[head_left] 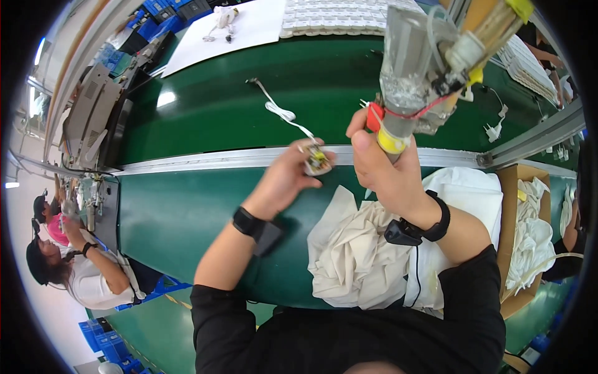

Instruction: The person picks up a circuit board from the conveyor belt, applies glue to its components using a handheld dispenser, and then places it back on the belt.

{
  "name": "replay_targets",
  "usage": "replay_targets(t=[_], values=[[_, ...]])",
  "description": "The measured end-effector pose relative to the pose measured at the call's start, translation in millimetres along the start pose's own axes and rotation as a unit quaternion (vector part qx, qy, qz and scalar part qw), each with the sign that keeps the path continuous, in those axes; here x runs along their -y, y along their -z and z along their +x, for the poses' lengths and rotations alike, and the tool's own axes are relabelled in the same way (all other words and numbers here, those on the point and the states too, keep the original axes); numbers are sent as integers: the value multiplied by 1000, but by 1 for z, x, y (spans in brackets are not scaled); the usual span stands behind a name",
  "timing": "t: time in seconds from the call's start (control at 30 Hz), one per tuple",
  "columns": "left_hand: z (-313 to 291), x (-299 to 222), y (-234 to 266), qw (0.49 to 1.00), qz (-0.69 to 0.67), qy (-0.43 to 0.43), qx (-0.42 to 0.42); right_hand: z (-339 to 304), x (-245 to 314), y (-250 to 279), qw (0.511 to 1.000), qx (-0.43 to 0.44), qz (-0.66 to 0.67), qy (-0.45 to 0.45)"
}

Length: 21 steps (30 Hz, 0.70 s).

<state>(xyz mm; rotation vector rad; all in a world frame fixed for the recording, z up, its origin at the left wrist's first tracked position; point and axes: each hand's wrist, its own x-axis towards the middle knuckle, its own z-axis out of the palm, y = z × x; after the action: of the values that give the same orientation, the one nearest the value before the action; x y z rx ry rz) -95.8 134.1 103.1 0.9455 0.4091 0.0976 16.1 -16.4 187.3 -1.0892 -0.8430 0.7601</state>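
Note:
My left hand (283, 177) is closed around the edge of a small open electronic part (317, 160) with bits of yellow and metal showing. A white cable (280, 112) runs from it across the green surface beyond the metal rail. My right hand (392, 174) grips a dispenser-like tool (398, 115) by its lower end, where a yellow band wraps the neck. Above the fingers rises its cloudy clear reservoir, with a red piece and a red wire on the side. The tool's tip is mostly hidden by the hand, close to the right of the part.
Crumpled cream cloth (358, 249) lies below my right hand, beside folded white cloth (467, 193). A cardboard box (507, 237) of fabric stands at the right. A metal rail (218, 159) crosses ahead; white trays (336, 17) lie beyond. Two people sit at the left.

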Motion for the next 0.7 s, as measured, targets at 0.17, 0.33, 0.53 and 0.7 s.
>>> replay_targets(t=[0.17, 0.33, 0.53, 0.7], values=[[-7, 55, -46, 973, -188, 74, 115, 5, 4, 7, 1000, -23, -13, 13], [-13, 61, -56, 972, -152, 87, 156, 13, 1, 8, 999, -28, -35, 28], [-17, 59, -52, 974, -136, 76, 163, 14, -6, 6, 996, -15, -60, 64], [-18, 61, -48, 973, -131, 62, 179, 12, -5, -1, 997, -31, -51, 50]])
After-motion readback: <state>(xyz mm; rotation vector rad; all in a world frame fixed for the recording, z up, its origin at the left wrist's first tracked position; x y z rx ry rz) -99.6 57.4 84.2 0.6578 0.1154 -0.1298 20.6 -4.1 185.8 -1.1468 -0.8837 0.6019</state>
